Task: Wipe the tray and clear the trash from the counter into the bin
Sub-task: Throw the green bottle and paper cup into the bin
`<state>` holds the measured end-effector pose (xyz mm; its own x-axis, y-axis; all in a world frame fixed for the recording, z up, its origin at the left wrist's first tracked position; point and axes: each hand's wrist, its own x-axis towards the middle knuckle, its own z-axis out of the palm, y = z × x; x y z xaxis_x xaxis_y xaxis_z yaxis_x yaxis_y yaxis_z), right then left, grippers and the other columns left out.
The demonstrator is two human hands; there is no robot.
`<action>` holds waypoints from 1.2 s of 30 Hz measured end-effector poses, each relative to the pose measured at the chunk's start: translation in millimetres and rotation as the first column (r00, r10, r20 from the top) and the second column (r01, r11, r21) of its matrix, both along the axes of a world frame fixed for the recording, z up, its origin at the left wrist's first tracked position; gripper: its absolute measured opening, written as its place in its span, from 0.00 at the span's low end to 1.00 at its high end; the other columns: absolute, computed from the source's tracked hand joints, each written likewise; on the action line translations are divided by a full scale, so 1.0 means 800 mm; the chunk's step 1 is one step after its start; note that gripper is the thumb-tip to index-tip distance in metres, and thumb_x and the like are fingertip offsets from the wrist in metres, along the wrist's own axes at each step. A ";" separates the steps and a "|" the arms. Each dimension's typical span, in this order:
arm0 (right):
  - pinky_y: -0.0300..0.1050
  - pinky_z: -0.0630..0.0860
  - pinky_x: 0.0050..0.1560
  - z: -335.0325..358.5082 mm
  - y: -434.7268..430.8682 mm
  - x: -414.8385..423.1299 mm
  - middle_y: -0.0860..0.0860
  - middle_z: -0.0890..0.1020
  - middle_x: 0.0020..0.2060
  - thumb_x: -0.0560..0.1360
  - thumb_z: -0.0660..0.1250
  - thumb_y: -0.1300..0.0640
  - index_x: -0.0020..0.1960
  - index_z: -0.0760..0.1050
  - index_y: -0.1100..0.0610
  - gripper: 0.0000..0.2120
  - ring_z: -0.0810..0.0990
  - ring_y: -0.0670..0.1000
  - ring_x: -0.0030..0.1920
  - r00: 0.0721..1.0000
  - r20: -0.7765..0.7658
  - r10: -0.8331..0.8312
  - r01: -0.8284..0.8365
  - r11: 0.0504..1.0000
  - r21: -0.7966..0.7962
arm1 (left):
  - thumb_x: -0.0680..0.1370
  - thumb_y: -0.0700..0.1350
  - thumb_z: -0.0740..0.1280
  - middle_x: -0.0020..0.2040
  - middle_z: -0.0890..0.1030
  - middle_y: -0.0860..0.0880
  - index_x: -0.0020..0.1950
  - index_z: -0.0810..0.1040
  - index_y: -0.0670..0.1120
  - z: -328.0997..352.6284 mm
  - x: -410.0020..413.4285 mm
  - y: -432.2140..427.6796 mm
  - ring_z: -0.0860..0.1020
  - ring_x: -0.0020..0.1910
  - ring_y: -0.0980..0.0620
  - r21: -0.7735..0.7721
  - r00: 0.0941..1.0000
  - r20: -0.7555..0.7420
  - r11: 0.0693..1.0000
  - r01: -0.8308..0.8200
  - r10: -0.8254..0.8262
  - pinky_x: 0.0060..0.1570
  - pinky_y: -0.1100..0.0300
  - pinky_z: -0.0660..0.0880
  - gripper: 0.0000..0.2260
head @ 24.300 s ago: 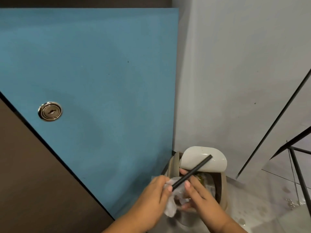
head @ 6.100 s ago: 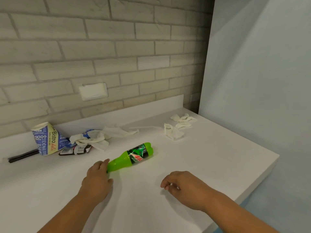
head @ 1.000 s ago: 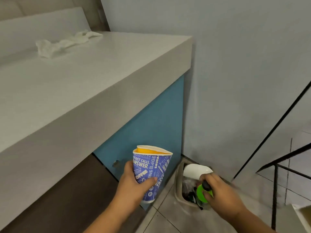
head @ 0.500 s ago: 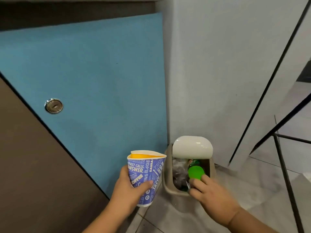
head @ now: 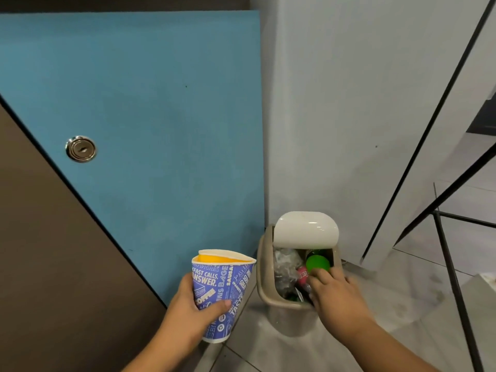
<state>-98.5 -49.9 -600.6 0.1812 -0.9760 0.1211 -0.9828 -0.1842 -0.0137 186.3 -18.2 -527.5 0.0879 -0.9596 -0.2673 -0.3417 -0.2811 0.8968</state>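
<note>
A small beige bin (head: 264,285) stands on the floor in the corner, its white swing lid (head: 306,229) tipped back. The green bottle (head: 318,262) sticks base-up out of the bin's mouth among crumpled wrappers. My right hand (head: 338,299) reaches into the opening, its fingers curled against the bottle's side just below the base. To the left of the bin my left hand (head: 190,312) grips a blue printed paper cup (head: 222,285), upright, with a dented rim and a yellow inside. The tray and the counter top are out of view.
A blue cabinet door with a round metal lock (head: 80,149) fills the left, above a brown panel (head: 53,264). A grey wall (head: 349,116) backs the bin. Black metal bars (head: 451,264) cross the tiled floor on the right.
The green bottle has gone deeper into the bin and my right hand has followed it into the opening. The cup in my left hand has barely moved.
</note>
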 end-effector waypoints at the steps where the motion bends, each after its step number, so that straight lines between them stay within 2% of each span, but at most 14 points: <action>1: 0.44 0.72 0.31 -0.008 0.000 0.000 0.42 0.80 0.38 0.53 0.80 0.50 0.44 0.81 0.44 0.20 0.77 0.49 0.37 1.000 -0.014 0.003 -0.003 1.000 0.014 | 0.59 0.50 0.79 0.50 0.82 0.52 0.54 0.70 0.54 0.000 -0.004 -0.001 0.82 0.47 0.55 -0.002 1.000 -0.005 1.000 0.007 -0.007 0.48 0.56 0.78 0.28; 3: 0.44 0.72 0.31 -0.007 0.002 0.005 0.41 0.80 0.35 0.50 0.81 0.48 0.44 0.80 0.43 0.23 0.77 0.48 0.37 0.999 -0.038 0.004 -0.002 0.998 0.061 | 0.55 0.55 0.77 0.51 0.82 0.52 0.55 0.70 0.55 -0.001 -0.009 -0.004 0.82 0.48 0.56 -0.005 1.000 -0.012 1.000 0.027 -0.027 0.52 0.54 0.78 0.31; 5: 0.48 0.73 0.41 0.007 0.008 0.011 0.42 0.80 0.44 0.62 0.76 0.44 0.52 0.78 0.42 0.20 0.77 0.49 0.46 0.999 -0.041 0.030 -0.027 0.997 0.069 | 0.54 0.57 0.75 0.51 0.82 0.52 0.56 0.70 0.56 -0.001 -0.014 -0.010 0.82 0.48 0.57 -0.020 0.998 -0.006 0.998 0.061 -0.061 0.53 0.53 0.78 0.32; 7: 0.48 0.68 0.54 0.010 0.003 0.012 0.42 0.76 0.57 0.77 0.56 0.40 0.64 0.70 0.43 0.18 0.71 0.49 0.59 0.994 0.105 -0.011 0.003 0.998 0.069 | 0.58 0.53 0.77 0.51 0.82 0.52 0.56 0.70 0.55 -0.002 -0.018 -0.016 0.81 0.49 0.57 -0.034 0.994 0.007 0.994 0.108 -0.107 0.52 0.54 0.78 0.29; 9: 0.44 0.67 0.59 0.020 0.003 0.016 0.42 0.74 0.60 0.76 0.39 0.32 0.66 0.69 0.44 0.31 0.68 0.46 0.62 0.928 0.371 -0.029 0.030 1.000 0.004 | 0.63 0.46 0.78 0.51 0.82 0.52 0.57 0.70 0.55 -0.004 -0.024 -0.021 0.81 0.49 0.57 -0.041 0.984 0.019 0.983 0.177 -0.176 0.52 0.56 0.78 0.26; 10: 0.42 0.67 0.61 0.028 0.004 0.018 0.42 0.75 0.60 0.74 0.37 0.30 0.66 0.70 0.45 0.34 0.69 0.44 0.62 0.856 0.517 -0.011 0.035 0.999 -0.037 | 0.65 0.43 0.77 0.51 0.82 0.53 0.57 0.70 0.55 -0.006 -0.026 -0.024 0.81 0.49 0.58 -0.046 0.977 0.028 0.976 0.212 -0.211 0.52 0.58 0.78 0.25; 13: 0.29 0.64 0.62 0.041 0.012 0.023 0.37 0.71 0.62 0.73 0.49 0.29 0.70 0.64 0.44 0.32 0.65 0.35 0.63 0.709 0.694 0.122 -0.071 0.992 -0.101 | 0.64 0.44 0.76 0.51 0.82 0.53 0.57 0.70 0.56 -0.011 -0.037 -0.029 0.81 0.49 0.58 -0.041 0.937 0.080 0.938 0.344 -0.340 0.53 0.57 0.78 0.26; 17: 0.29 0.66 0.60 0.056 0.026 0.040 0.24 0.62 0.58 0.67 0.59 0.27 0.69 0.49 0.29 0.34 0.67 0.35 0.62 0.731 0.670 0.131 -0.193 0.981 0.019 | 0.64 0.47 0.75 0.52 0.81 0.56 0.59 0.70 0.60 -0.014 -0.063 -0.027 0.80 0.50 0.58 -0.032 0.871 0.105 0.873 0.486 -0.481 0.53 0.56 0.79 0.27; 19: 0.30 0.71 0.57 0.060 0.030 0.046 0.26 0.63 0.55 0.68 0.66 0.33 0.64 0.52 0.26 0.31 0.70 0.37 0.59 0.724 0.680 0.116 -0.186 0.982 0.031 | 0.66 0.48 0.75 0.54 0.78 0.58 0.62 0.69 0.62 -0.016 -0.075 -0.030 0.78 0.52 0.59 -0.072 0.870 0.155 0.873 0.483 -0.468 0.54 0.56 0.78 0.28; 22: 0.29 0.72 0.52 0.063 0.029 0.040 0.30 0.69 0.53 0.67 0.74 0.44 0.58 0.61 0.29 0.28 0.72 0.37 0.57 0.687 0.715 0.127 -0.092 0.992 -0.088 | 0.69 0.49 0.73 0.64 0.70 0.62 0.68 0.65 0.60 -0.019 -0.081 -0.037 0.70 0.63 0.62 -0.206 0.870 0.301 0.864 0.460 -0.391 0.64 0.58 0.71 0.30; 24: 0.28 0.70 0.48 0.063 0.028 0.031 0.32 0.70 0.51 0.65 0.75 0.48 0.56 0.61 0.31 0.29 0.73 0.39 0.53 0.707 0.698 0.115 -0.009 0.988 -0.153 | 0.71 0.49 0.72 0.65 0.67 0.62 0.68 0.64 0.60 -0.019 -0.075 -0.040 0.66 0.65 0.63 -0.222 0.886 0.316 0.881 0.418 -0.340 0.68 0.60 0.66 0.29; 26: 0.28 0.67 0.45 0.061 0.026 0.022 0.36 0.70 0.48 0.64 0.76 0.52 0.55 0.61 0.34 0.30 0.71 0.40 0.48 0.745 0.663 0.077 0.073 0.978 -0.195 | 0.72 0.48 0.72 0.63 0.70 0.60 0.62 0.68 0.62 -0.024 -0.064 -0.040 0.68 0.63 0.64 -0.207 0.912 0.266 0.906 0.370 -0.312 0.66 0.63 0.67 0.22; 30: 0.33 0.67 0.44 0.045 0.019 0.022 0.42 0.72 0.48 0.61 0.76 0.56 0.57 0.66 0.45 0.29 0.71 0.46 0.47 0.809 0.588 0.012 0.125 0.973 -0.192 | 0.73 0.44 0.71 0.56 0.76 0.58 0.52 0.70 0.62 -0.036 -0.042 -0.032 0.73 0.56 0.65 -0.168 0.946 0.198 0.942 0.292 -0.258 0.49 0.75 0.67 0.17; 36: 0.50 0.78 0.47 0.013 0.003 0.032 0.52 0.78 0.54 0.55 0.80 0.56 0.59 0.68 0.50 0.36 0.77 0.55 0.52 0.973 0.213 0.093 -0.044 0.974 -0.223 | 0.73 0.42 0.71 0.51 0.79 0.56 0.51 0.72 0.61 -0.043 -0.024 -0.022 0.76 0.54 0.61 -0.157 0.959 0.152 0.953 0.261 -0.237 0.51 0.65 0.70 0.16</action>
<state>-72.6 -47.1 -590.3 0.1917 -0.9084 0.3717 -0.9446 -0.2735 -0.1812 167.2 -35.8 -562.0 -0.1369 -0.9859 -0.0963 -0.4978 -0.0156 0.8672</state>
